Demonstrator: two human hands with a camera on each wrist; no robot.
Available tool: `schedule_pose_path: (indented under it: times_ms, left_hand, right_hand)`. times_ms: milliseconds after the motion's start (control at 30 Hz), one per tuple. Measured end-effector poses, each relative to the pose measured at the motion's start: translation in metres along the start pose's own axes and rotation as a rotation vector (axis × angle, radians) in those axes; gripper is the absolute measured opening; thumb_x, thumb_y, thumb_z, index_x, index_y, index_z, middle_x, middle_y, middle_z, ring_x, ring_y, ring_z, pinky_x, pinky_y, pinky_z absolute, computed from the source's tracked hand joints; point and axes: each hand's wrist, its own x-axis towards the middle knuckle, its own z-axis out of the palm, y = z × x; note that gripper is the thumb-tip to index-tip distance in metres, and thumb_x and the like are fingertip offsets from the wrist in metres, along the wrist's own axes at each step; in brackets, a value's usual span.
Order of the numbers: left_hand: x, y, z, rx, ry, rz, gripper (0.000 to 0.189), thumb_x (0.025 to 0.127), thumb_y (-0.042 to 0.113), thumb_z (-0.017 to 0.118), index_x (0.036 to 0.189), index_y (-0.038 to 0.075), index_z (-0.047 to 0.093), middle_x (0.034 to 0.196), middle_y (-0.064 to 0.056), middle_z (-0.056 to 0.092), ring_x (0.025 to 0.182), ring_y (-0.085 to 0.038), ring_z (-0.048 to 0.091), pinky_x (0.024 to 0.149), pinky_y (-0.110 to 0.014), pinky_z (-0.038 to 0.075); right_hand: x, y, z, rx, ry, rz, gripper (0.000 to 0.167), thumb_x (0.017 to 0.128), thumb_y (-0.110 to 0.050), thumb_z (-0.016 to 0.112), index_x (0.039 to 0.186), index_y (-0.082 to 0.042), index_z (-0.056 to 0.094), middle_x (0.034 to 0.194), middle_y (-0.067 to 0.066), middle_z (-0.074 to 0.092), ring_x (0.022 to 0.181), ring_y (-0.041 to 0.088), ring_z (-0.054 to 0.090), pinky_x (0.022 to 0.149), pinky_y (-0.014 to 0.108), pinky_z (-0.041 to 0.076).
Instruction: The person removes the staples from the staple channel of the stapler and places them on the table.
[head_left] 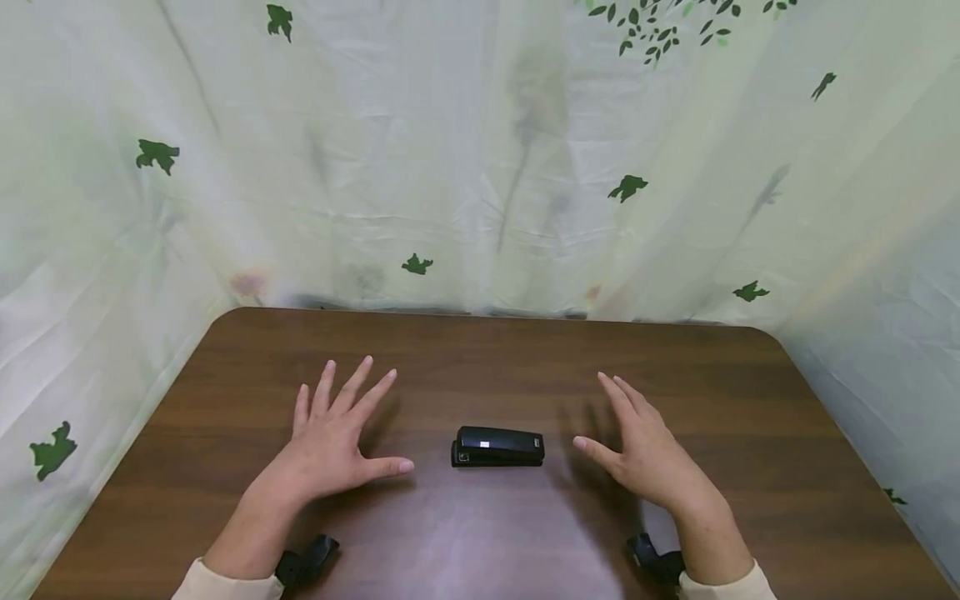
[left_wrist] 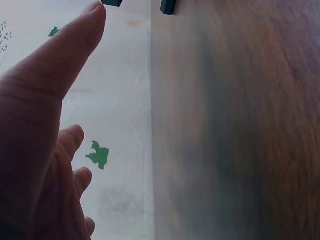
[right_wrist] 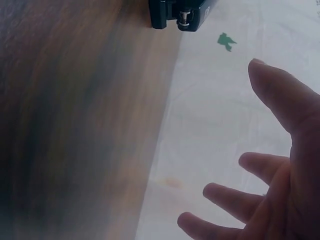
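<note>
A black stapler [head_left: 498,447] lies lengthwise from left to right on the brown wooden table, between the two hands. To its left, my left hand [head_left: 333,442] hovers with fingers spread and the thumb pointing at the stapler. My right hand [head_left: 647,452] is on the other side, fingers extended and thumb held apart, with a gap to the stapler. Neither hand holds anything. The right wrist view catches one end of the stapler [right_wrist: 186,14] at the top edge, with a small metal part showing. Only small dark pieces of it show at the top of the left wrist view.
The wooden table [head_left: 465,358] has rounded far corners. Behind it and along both sides hangs a pale curtain [head_left: 450,167] with green leaf and bird-like shapes. Black wrist cameras [head_left: 306,562] are strapped to both wrists, below cream sleeves [head_left: 225,583].
</note>
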Motion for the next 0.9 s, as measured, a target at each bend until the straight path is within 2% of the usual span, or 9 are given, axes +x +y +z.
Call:
schedule_pose_path:
  times_ms: [267, 400, 467, 533, 633, 700, 800, 900]
  left_hand:
    - [0.003, 0.004, 0.004, -0.015, 0.004, 0.025, 0.113, 0.071, 0.084, 0.069, 0.163, 0.039, 0.022, 0.174, -0.004, 0.009, 0.156, -0.051, -0.004, 0.114, -0.078, 0.0]
    - [0.008, 0.007, 0.008, -0.075, -0.002, 0.049, 0.11, 0.073, 0.079, 0.072, 0.163, 0.04, 0.02, 0.172, -0.008, 0.015, 0.156, -0.049, 0.002, 0.115, -0.075, 0.001]
    - [0.009, 0.009, 0.011, -0.123, -0.003, 0.058, 0.108, 0.075, 0.073, 0.076, 0.163, 0.039, 0.022, 0.169, -0.01, 0.023, 0.155, -0.048, 0.01, 0.115, -0.075, 0.007]
    - [0.009, 0.01, 0.014, -0.174, -0.003, 0.069, 0.104, 0.078, 0.066, 0.079, 0.162, 0.035, 0.026, 0.164, -0.01, 0.034, 0.152, -0.045, 0.022, 0.115, -0.072, 0.018]
    - [0.011, 0.014, 0.022, -0.252, -0.013, 0.083, 0.096, 0.081, 0.056, 0.081, 0.16, 0.028, 0.035, 0.154, -0.006, 0.047, 0.142, -0.036, 0.038, 0.11, -0.064, 0.036]
    - [0.014, 0.018, 0.029, -0.306, -0.018, 0.093, 0.091, 0.081, 0.052, 0.083, 0.157, 0.024, 0.041, 0.149, -0.003, 0.053, 0.136, -0.03, 0.046, 0.106, -0.058, 0.044]
    - [0.018, 0.023, 0.042, -0.398, -0.003, 0.112, 0.083, 0.081, 0.047, 0.085, 0.151, 0.02, 0.05, 0.14, 0.0, 0.06, 0.126, -0.023, 0.053, 0.101, -0.049, 0.048]
    - [0.021, 0.028, 0.057, -0.474, 0.051, 0.127, 0.075, 0.079, 0.042, 0.088, 0.143, 0.019, 0.058, 0.128, 0.004, 0.067, 0.117, -0.019, 0.057, 0.099, -0.045, 0.047]
  right_hand:
    - [0.0, -0.004, -0.001, 0.016, 0.017, -0.051, 0.091, 0.094, -0.048, 0.071, 0.164, -0.019, 0.02, 0.165, 0.021, 0.027, 0.148, 0.049, 0.033, 0.11, 0.069, 0.035]
    - [0.001, -0.009, 0.001, 0.019, -0.005, -0.061, 0.088, 0.095, -0.046, 0.07, 0.163, -0.02, 0.022, 0.164, 0.016, 0.032, 0.148, 0.044, 0.037, 0.11, 0.067, 0.038]
    - [0.002, -0.013, 0.004, 0.022, -0.015, -0.068, 0.085, 0.096, -0.046, 0.07, 0.163, -0.02, 0.025, 0.164, 0.014, 0.035, 0.148, 0.042, 0.039, 0.11, 0.065, 0.039]
    - [0.004, -0.017, 0.007, 0.017, -0.016, -0.079, 0.081, 0.096, -0.045, 0.07, 0.161, -0.021, 0.029, 0.162, 0.011, 0.039, 0.147, 0.039, 0.042, 0.11, 0.063, 0.04]
    - [0.006, -0.022, 0.012, 0.011, -0.005, -0.103, 0.076, 0.095, -0.042, 0.072, 0.158, -0.02, 0.037, 0.158, 0.008, 0.045, 0.144, 0.035, 0.046, 0.11, 0.06, 0.042]
    - [0.006, -0.025, 0.015, 0.012, -0.006, -0.115, 0.073, 0.094, -0.04, 0.073, 0.156, -0.02, 0.04, 0.156, 0.006, 0.048, 0.143, 0.033, 0.048, 0.11, 0.058, 0.043]
    - [0.005, -0.03, 0.018, 0.017, -0.016, -0.127, 0.071, 0.093, -0.038, 0.075, 0.154, -0.02, 0.044, 0.154, 0.005, 0.051, 0.142, 0.031, 0.05, 0.11, 0.056, 0.044]
    - [0.005, -0.034, 0.019, 0.027, -0.042, -0.127, 0.069, 0.093, -0.037, 0.075, 0.154, -0.019, 0.045, 0.153, 0.005, 0.052, 0.142, 0.031, 0.05, 0.111, 0.055, 0.043]
